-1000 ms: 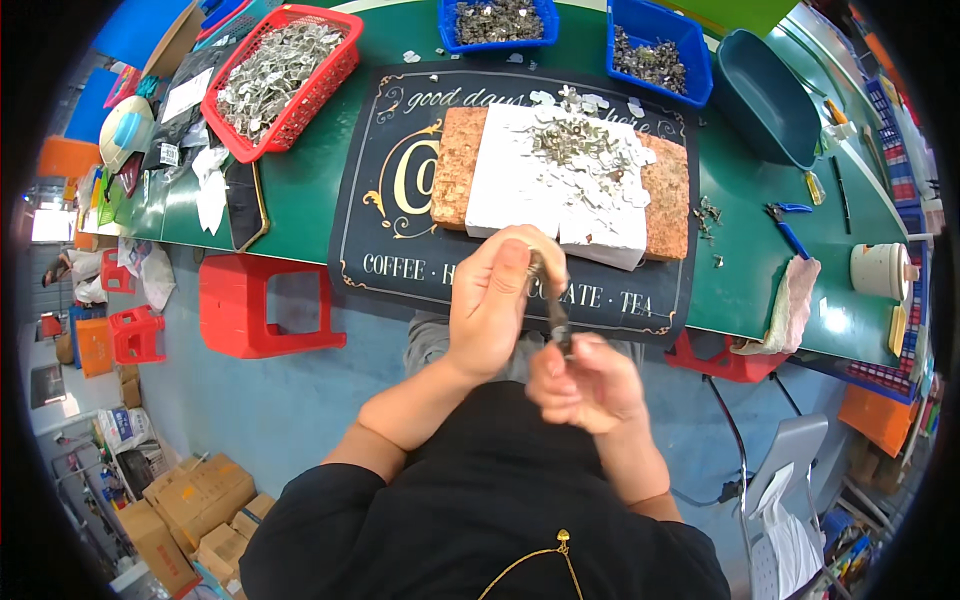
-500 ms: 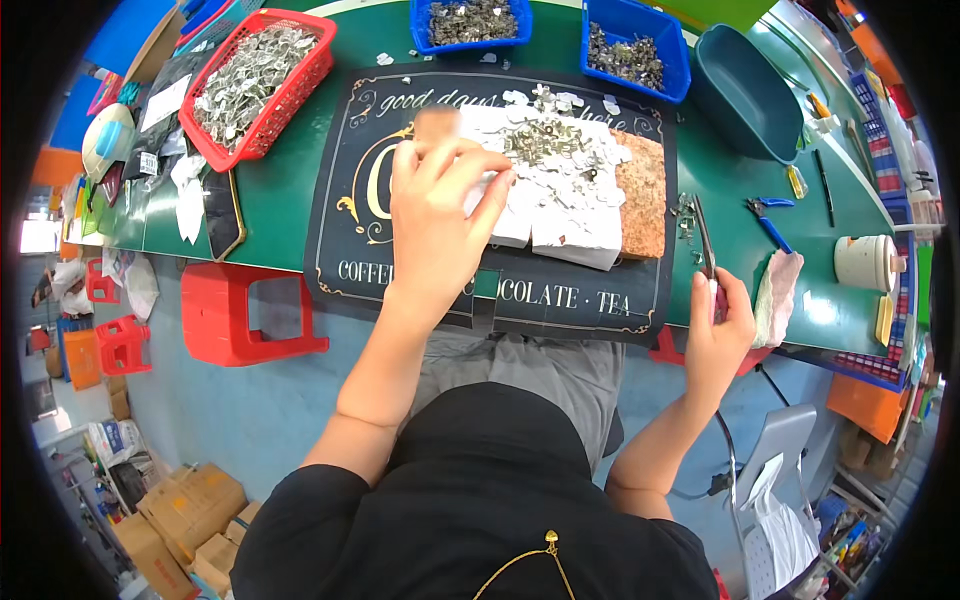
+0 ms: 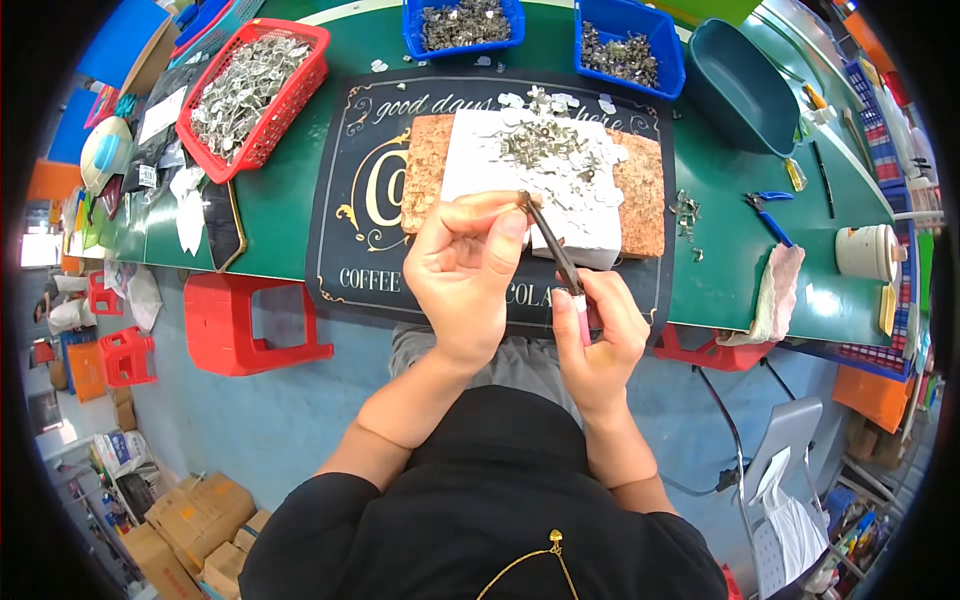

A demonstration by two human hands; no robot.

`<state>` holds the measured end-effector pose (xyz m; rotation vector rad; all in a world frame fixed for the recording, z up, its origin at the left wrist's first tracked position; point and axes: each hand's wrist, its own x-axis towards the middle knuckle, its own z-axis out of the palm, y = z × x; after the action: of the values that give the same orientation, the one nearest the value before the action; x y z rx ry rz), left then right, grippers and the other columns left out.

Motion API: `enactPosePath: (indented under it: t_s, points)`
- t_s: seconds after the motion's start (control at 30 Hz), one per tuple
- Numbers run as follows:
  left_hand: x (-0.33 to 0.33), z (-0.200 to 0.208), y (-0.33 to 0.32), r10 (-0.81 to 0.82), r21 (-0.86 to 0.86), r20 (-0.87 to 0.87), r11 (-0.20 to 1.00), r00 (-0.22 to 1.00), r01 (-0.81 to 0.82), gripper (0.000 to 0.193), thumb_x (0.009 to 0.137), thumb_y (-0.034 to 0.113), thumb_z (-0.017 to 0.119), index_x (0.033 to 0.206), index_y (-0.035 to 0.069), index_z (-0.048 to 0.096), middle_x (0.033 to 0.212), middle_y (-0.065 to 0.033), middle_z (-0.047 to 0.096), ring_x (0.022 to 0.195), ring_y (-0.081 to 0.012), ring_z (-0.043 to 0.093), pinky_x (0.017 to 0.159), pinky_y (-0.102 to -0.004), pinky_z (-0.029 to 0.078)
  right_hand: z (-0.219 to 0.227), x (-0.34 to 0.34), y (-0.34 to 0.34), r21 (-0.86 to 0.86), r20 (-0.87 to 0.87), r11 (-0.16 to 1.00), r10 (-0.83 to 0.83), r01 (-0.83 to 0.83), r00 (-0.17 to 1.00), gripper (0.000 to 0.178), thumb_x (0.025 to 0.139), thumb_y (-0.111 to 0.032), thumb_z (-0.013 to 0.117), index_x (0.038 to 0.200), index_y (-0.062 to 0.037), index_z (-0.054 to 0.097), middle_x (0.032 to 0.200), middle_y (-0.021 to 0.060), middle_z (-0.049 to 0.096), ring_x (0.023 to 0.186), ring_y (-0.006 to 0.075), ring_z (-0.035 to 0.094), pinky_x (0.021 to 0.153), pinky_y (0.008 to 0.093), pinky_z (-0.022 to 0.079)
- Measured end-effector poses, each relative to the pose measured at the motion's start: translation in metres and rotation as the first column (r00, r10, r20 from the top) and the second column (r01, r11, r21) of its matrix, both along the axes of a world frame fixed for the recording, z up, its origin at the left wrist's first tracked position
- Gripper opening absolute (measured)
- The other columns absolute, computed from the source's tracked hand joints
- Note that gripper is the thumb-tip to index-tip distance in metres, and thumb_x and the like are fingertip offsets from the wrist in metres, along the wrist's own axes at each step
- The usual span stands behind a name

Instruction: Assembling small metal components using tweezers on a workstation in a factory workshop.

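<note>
My left hand [image 3: 465, 270] pinches something tiny at its fingertips, a small metal-looking piece too small to name. In my right hand [image 3: 605, 340] is a slim dark metal tool [image 3: 553, 243] with a pink handle, like narrow pliers. Its tip meets the small piece at my left fingertips. Just beyond my hands, a heap of small metal parts [image 3: 545, 148] and white bits lies on a white block [image 3: 468, 165]. The block rests on a brown cork-like board [image 3: 640, 190], which lies on a black printed mat [image 3: 340, 215].
A red basket [image 3: 318, 80] of metal pieces stands at the far left. Two blue trays of small parts [image 3: 465, 25] [image 3: 620, 50] and a dark green basin [image 3: 745, 90] are at the back. Blue-handled pliers [image 3: 768, 215], a cloth [image 3: 775, 290] and a white tub [image 3: 865, 252] lie right.
My left hand has drawn back from over the board toward me. My right hand has brought the tool in from the right to meet it, and the board's left end now shows.
</note>
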<state>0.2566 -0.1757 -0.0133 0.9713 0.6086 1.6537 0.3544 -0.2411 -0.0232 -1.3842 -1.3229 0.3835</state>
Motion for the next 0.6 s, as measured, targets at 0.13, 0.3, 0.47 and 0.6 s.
enactPosePath:
  t_s: [0.13,0.3,0.47,0.6]
  points:
    - [-0.004,0.002,0.002,-0.045,-0.020,-0.005,0.999,0.999,0.045,0.007,0.086,0.003,0.057,0.089,-0.002,0.052,0.092,-0.0107,0.059,0.078,-0.0115,0.058,0.072,-0.0245,0.049,-0.001,0.000,-0.002,-0.037,-0.079,0.999,0.020,-0.023,0.997,0.012,0.079,0.000,0.060,0.089,0.0064,0.060,0.074,0.0094,0.058,0.065,0.0152,0.054,0.059,0.0247,0.042]
    - [-0.019,0.007,0.015,-0.213,-0.075,-0.189,0.977,0.959,0.202,0.017,0.092,0.016,0.050,0.089,0.000,0.052,0.079,-0.0059,0.055,0.063,-0.0113,0.051,0.062,-0.0232,0.044,0.007,0.007,-0.005,-0.215,-0.305,0.953,0.141,-0.213,0.942,0.012,0.080,-0.001,0.059,0.089,0.0074,0.061,0.077,0.0050,0.059,0.064,0.0051,0.047,0.055,0.0179,0.036]
    - [-0.016,0.008,0.013,-0.072,0.027,-0.393,0.996,0.917,0.090,0.017,0.093,0.016,0.049,0.084,0.001,0.051,0.074,-0.0030,0.053,0.061,-0.0065,0.047,0.055,-0.0191,0.040,0.005,0.002,-0.004,-0.203,-0.494,0.933,0.164,-0.297,0.854,0.014,0.082,-0.004,0.059,0.092,0.0064,0.061,0.076,0.0021,0.056,0.064,0.0036,0.044,0.054,0.0161,0.033]
    - [-0.012,0.010,0.009,-0.056,-0.028,-0.339,0.998,0.939,0.049,0.019,0.093,0.016,0.048,0.081,0.002,0.049,0.072,-0.0027,0.051,0.059,-0.0065,0.047,0.054,-0.0191,0.039,0.007,0.003,-0.007,-0.221,-0.795,0.851,0.125,-0.477,0.593,0.018,0.086,-0.011,0.057,0.094,0.0042,0.061,0.075,0.0008,0.054,0.064,0.0033,0.044,0.053,0.0155,0.032]
